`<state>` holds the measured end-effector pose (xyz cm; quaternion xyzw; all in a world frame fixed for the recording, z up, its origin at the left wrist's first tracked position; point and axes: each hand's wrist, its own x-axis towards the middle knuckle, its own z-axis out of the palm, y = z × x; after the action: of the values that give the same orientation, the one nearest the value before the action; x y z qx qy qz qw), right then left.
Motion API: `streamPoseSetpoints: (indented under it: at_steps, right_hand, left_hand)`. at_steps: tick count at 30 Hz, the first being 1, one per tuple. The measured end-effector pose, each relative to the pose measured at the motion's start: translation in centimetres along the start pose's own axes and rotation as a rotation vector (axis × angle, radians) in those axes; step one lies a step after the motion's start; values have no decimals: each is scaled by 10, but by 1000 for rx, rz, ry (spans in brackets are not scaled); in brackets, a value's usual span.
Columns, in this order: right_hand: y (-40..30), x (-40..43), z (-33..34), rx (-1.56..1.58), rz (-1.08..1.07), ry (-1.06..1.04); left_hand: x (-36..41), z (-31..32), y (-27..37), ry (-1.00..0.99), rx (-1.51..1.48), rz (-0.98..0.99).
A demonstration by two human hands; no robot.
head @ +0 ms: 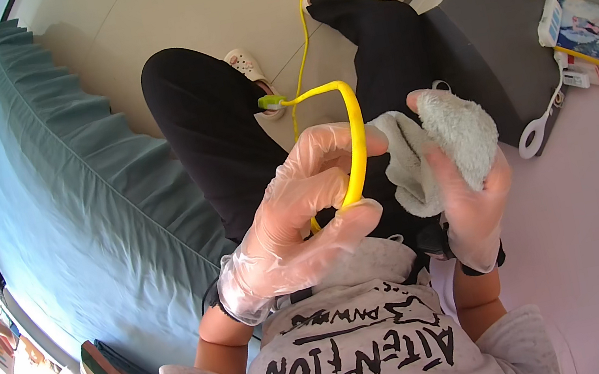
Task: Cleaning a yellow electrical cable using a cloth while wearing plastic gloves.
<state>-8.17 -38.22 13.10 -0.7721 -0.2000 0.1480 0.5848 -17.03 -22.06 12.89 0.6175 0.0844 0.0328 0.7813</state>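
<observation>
My left hand (299, 217), in a thin clear glove, holds a thick yellow cable (355, 147) between thumb and fingers. The cable bends up over the hand and ends in a green and grey plug (272, 101) that hangs free near my knee. My right hand (470, 181), gloved too, grips a fluffy pale cloth (460, 128). A folded part of the cloth hangs to the left of its fingers, close to my left fingertips. A thinner-looking stretch of yellow cable (306, 44) runs away across the floor between my feet.
A bed with a blue-green ruffled cover (90, 194) lies on the left. On the right stand a dark grey cabinet (489, 33) and a pale pink surface (587, 184). A white power strip (550, 22), a patterned tablet-like object (584, 31) and a white ring-ended thing (534, 138) lie there.
</observation>
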Motion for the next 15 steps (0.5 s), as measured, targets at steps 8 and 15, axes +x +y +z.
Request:
streamPoseSetpoints:
  at_steps: [8, 15]
  right_hand:
    - [-6, 10, 17, 104, -188, -90]
    - [-7, 11, 9, -197, -360, -152]
  left_hand:
    - [4, -8, 0, -215, 205, 237]
    - [7, -3, 5, -216, 369, 290]
